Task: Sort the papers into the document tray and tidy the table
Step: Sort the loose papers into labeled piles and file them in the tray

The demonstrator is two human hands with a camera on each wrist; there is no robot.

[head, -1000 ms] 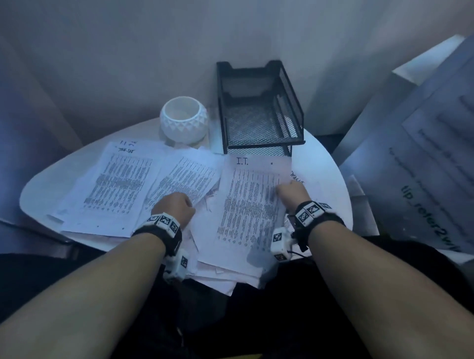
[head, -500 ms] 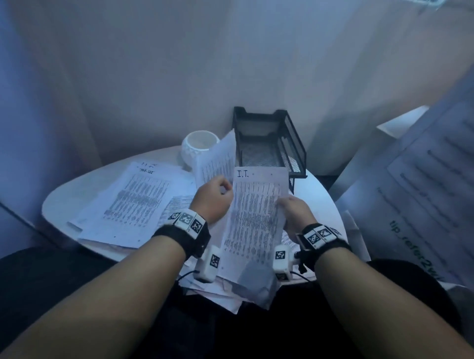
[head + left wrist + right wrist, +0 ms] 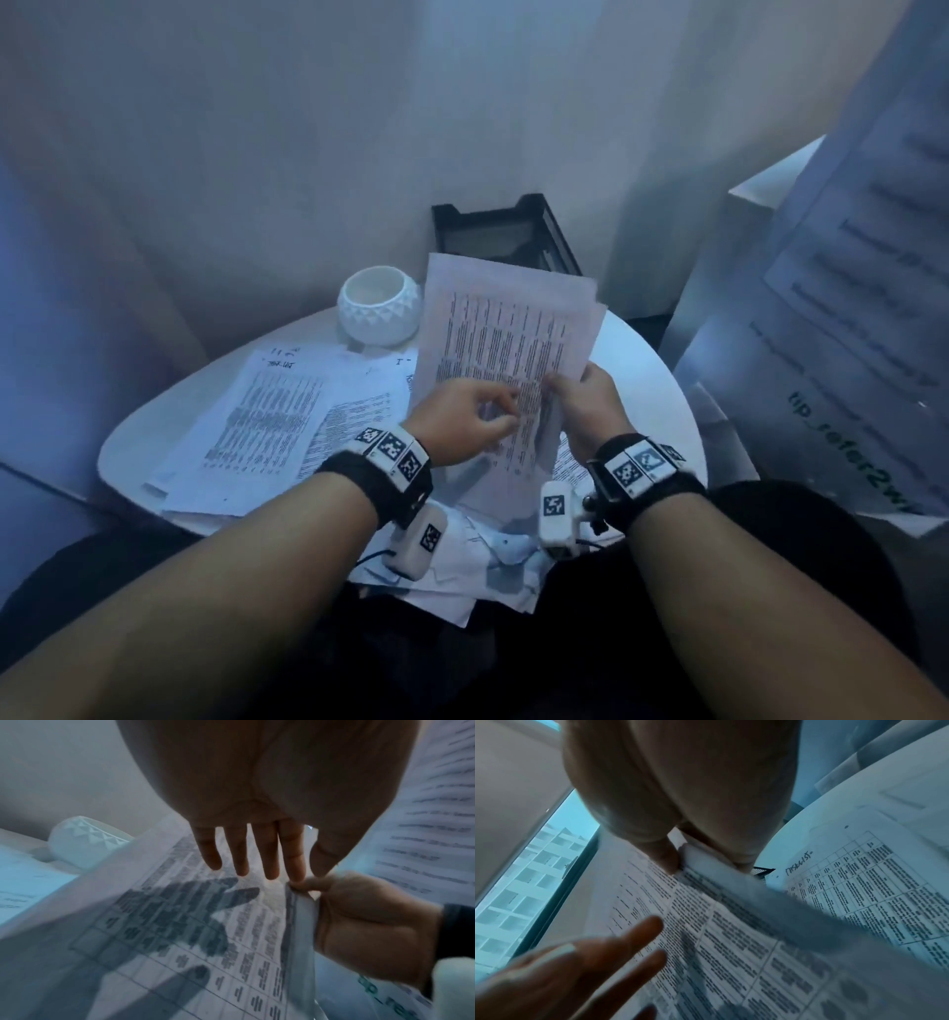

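My right hand (image 3: 580, 395) pinches the right edge of a thin stack of printed sheets (image 3: 508, 329), lifted off the table and tilted up. The right wrist view shows thumb and fingers (image 3: 664, 858) clamped on that edge. My left hand (image 3: 472, 416) hovers over the stack's face with straight fingers (image 3: 241, 858), holding nothing; its shadow falls on the top sheet (image 3: 205, 923). The black mesh document tray (image 3: 462, 216) stands behind the stack, mostly hidden. More printed papers (image 3: 277, 411) lie spread on the left of the white round table (image 3: 642, 370).
A white faceted pot (image 3: 377, 303) stands at the back left, beside the tray. Crumpled loose sheets (image 3: 488, 565) overhang the near table edge under my wrists. A large printed board (image 3: 847, 360) leans close on the right. A wall rises right behind the table.
My left hand brought its sheet onto the one in my right hand and let go, opening its fingers. The right hand has raised the combined stack higher, in front of the tray.
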